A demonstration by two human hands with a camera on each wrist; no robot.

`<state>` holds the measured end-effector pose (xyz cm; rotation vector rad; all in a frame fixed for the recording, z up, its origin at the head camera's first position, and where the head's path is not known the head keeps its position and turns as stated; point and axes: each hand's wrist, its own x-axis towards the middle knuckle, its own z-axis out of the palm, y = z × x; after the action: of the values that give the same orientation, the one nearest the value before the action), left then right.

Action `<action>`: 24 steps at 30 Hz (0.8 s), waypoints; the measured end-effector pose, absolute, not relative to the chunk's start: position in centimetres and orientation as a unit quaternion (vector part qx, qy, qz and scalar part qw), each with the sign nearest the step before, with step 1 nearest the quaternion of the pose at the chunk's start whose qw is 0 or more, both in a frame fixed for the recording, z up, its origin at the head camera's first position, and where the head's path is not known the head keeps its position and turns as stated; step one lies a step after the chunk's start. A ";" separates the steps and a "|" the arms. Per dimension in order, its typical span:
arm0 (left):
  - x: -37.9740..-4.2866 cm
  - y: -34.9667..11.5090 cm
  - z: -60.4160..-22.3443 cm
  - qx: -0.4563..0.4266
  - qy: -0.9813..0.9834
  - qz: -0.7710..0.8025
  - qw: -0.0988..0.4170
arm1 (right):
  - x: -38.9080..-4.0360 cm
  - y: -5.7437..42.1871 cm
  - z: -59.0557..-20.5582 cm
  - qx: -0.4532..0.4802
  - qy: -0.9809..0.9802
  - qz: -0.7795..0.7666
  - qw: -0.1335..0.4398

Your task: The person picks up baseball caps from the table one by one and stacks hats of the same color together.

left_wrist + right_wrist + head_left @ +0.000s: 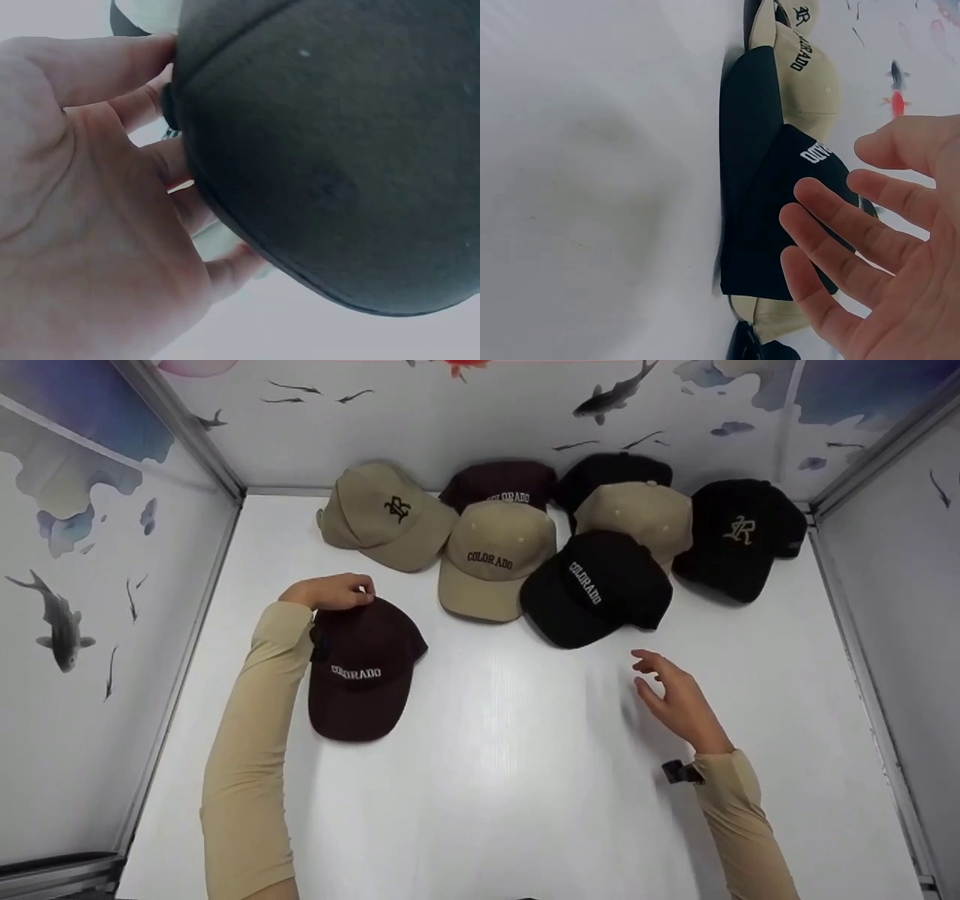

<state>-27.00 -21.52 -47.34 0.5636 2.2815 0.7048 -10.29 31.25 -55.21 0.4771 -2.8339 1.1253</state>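
Observation:
A maroon baseball cap [358, 656] with white COLORADO lettering is at the left of the white table, brim toward me. My left hand [336, 591] pinches its back edge, thumb at the near side and fingers behind it; the cap [337, 165] looks dark in the left wrist view. My right hand [679, 701] hovers at the right with fingers spread and loosely bent, holding nothing. Nearest to it is a black COLORADO cap [600, 589], also behind the fingers in the right wrist view.
Along the back wall are a tan cap with an R emblem [367, 514], a second maroon cap [495, 480], a tan COLORADO cap [495, 540], another tan cap [645, 514], a black cap behind it [622, 469] and a black R cap [742, 536]. Printed panels enclose the table.

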 end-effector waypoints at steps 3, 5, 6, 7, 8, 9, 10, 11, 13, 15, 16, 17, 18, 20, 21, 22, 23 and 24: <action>-27.1 -20.8 -46.9 0.208 0.878 0.263 0.343 | -10.2 31.3 -55.4 0.155 -0.918 0.365 0.024; -27.1 -20.4 -46.8 0.205 0.882 0.254 0.341 | -10.2 31.2 -55.5 0.154 -0.919 0.363 0.020; -27.0 -20.2 -46.7 0.209 0.886 0.250 0.330 | -10.2 31.3 -55.5 0.154 -0.919 0.361 0.019; -26.9 -20.0 -46.5 0.207 0.889 0.244 0.328 | -10.2 31.3 -55.5 0.153 -0.920 0.361 0.018; -26.9 -19.7 -46.4 0.207 0.891 0.239 0.325 | -10.2 31.3 -55.5 0.152 -0.921 0.359 0.017; -26.9 -19.4 -46.3 0.205 0.894 0.232 0.323 | -10.3 31.3 -55.6 0.151 -0.922 0.357 0.019; -26.9 -19.2 -46.3 0.203 0.898 0.227 0.319 | -10.5 31.4 -55.5 0.152 -0.922 0.355 0.021; -26.8 -19.0 -46.2 0.204 0.899 0.225 0.314 | -10.7 31.5 -55.5 0.152 -0.923 0.353 0.024; -26.7 -18.4 -46.0 0.209 0.901 0.218 0.312 | -11.2 31.8 -55.4 0.155 -0.924 0.348 0.034; -26.5 -18.0 -45.7 0.225 0.901 0.218 0.302 | -12.0 32.2 -55.1 0.155 -0.924 0.346 0.047; -26.3 -17.8 -45.5 0.235 0.900 0.219 0.295 | -12.5 32.4 -54.8 0.154 -0.924 0.346 0.052; -26.2 -17.6 -45.3 0.242 0.899 0.221 0.291 | -13.1 32.7 -54.5 0.150 -0.924 0.347 0.058; -26.0 -17.4 -45.1 0.249 0.898 0.223 0.286 | -13.7 32.9 -54.2 0.146 -0.923 0.349 0.063; -25.5 -17.1 -44.9 0.261 0.895 0.233 0.277 | -15.0 33.4 -53.5 0.129 -0.922 0.358 0.069; -25.3 -16.9 -44.8 0.266 0.893 0.239 0.273 | -15.7 33.7 -53.2 0.119 -0.922 0.363 0.071; -25.0 -16.8 -44.8 0.270 0.892 0.245 0.268 | -16.4 33.8 -52.9 0.108 -0.921 0.368 0.074; -24.7 -16.7 -44.8 0.275 0.891 0.249 0.263 | -17.1 34.0 -52.7 0.099 -0.920 0.372 0.075; -24.4 -16.6 -44.8 0.280 0.890 0.252 0.259 | -17.8 34.1 -52.5 0.089 -0.918 0.379 0.074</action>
<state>-24.44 -16.62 -44.83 0.7577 2.4117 0.6828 -17.81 34.11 -52.47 0.2684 -2.7572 1.1367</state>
